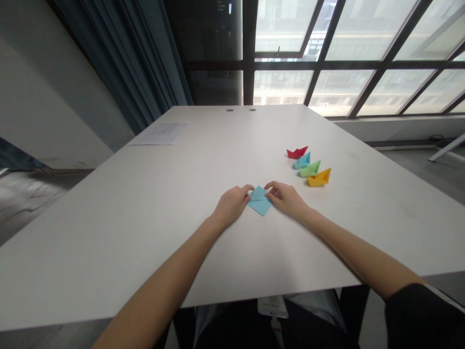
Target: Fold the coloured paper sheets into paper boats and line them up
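Note:
A small light-blue sheet of origami paper, folded into a diamond with a crease across its middle, is at the centre of the white table. My left hand pinches its left corner between thumb and fingers. On the opposite side, my right hand grips the right edge with curled fingers. Beyond my right hand stand folded paper boats in a slanting row: red, blue, green and yellow.
A printed white sheet lies at the far left of the table. Two round dark discs sit near the far edge. Behind are a blue curtain and large windows. A badge hangs below the near edge.

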Available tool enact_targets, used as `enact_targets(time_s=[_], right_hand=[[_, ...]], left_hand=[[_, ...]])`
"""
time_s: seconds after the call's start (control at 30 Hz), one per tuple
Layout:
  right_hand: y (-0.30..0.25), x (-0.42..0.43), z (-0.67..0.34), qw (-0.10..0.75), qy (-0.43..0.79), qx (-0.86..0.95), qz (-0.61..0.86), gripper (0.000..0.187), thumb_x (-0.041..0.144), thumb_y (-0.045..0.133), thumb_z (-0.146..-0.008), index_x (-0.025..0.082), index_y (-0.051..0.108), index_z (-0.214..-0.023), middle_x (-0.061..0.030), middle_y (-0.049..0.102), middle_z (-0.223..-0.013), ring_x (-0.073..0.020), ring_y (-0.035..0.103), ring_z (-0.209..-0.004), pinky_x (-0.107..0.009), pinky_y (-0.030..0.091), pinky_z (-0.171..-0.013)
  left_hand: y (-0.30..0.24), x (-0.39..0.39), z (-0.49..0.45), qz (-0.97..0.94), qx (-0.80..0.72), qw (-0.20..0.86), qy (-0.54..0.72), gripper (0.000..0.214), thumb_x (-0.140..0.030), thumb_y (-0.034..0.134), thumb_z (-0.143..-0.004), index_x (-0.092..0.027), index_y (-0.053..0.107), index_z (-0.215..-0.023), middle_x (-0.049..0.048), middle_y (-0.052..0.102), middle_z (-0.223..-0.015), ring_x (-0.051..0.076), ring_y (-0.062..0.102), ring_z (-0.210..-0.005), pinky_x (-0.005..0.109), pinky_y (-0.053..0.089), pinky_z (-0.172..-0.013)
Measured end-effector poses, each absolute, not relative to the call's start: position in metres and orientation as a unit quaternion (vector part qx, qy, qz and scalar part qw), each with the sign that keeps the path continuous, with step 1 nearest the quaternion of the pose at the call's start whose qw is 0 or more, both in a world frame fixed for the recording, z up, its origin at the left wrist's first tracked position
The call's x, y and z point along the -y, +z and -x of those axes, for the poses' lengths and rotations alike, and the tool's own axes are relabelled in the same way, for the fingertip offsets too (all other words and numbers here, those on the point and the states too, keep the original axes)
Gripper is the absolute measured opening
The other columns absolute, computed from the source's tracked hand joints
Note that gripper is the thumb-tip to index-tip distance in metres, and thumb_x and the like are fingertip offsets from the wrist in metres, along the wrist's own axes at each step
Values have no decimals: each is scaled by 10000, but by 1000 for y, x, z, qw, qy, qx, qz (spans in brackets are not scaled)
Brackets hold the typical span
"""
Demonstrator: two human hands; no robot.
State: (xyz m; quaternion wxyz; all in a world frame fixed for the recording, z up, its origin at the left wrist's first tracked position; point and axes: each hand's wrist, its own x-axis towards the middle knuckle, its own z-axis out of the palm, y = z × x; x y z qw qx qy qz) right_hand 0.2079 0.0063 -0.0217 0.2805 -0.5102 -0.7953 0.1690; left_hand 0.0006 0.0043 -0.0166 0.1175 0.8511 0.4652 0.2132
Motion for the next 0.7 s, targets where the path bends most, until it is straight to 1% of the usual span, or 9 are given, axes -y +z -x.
enact_targets(time_s=[0.07, 0.13, 0.3, 0.4, 0.47, 0.53, 0.7], right_hand=[[-23, -7, -208, 279, 157, 804, 502, 171, 225, 525, -801, 207, 578, -963, -2, 639, -737, -133, 560, -660, -256, 414, -644], [-25, -7, -208, 273, 138, 817, 489, 165, 214, 503, -816, 208, 602, -948, -12, 625, -727, -143, 550, -682, -263, 411, -653], [-27, -9, -209, 254, 103, 849, 453, 215, 188, 464, -838, 212, 658, -927, -48, 614, -781, -168, 537, -759, -293, 417, -714], [-28, -9, -209, 249, 85, 856, 445, 225, 181, 464, -837, 209, 664, -935, -61, 614, -830, -182, 526, -806, -311, 416, -753], [-28, -8, -209, 246, 72, 858, 445, 224, 194, 464, -842, 209, 666, -937, -66, 602, -839, -187, 515, -823, -319, 413, -769], [-28, -8, -209, 246, 63, 857, 449, 214, 225, 475, -844, 210, 669, -932, -68, 587, -844, -188, 505, -829, -323, 410, -777], [-29, -8, -208, 247, 62, 848, 464, 201, 284, 500, -840, 217, 673, -919, -61, 573, -850, -188, 493, -832, -326, 400, -779]], left_hand=[[-16, -4, -2, -865, -452, 92, 198, 230, -189, 418, -856, -232, 561, -1032, 28, 615, -848, 167, 556, -818, 290, 437, -739], [-17, -4, -2, -878, -437, 67, 182, 240, -190, 395, -869, -227, 594, -998, 38, 612, -855, 172, 544, -840, 291, 435, -744], [-20, -3, -5, -888, -431, 20, 157, 247, -185, 418, -862, -224, 624, -993, 54, 590, -890, 176, 519, -859, 296, 439, -746], [-20, -2, -7, -897, -417, -4, 149, 238, -157, 436, -851, -215, 624, -985, 62, 582, -974, 181, 501, -927, 303, 438, -778], [-18, -2, -8, -909, -389, -10, 146, 235, -148, 441, -851, -214, 615, -994, 61, 580, -1033, 185, 490, -984, 311, 431, -814], [-17, -1, -8, -924, -357, -6, 141, 234, -156, 440, -858, -214, 600, -1019, 59, 586, -1055, 182, 497, -997, 315, 429, -832], [-16, -2, -9, -937, -324, 3, 128, 227, -161, 436, -864, -193, 589, -1030, 61, 627, -1009, 179, 543, -963, 316, 443, -837]])
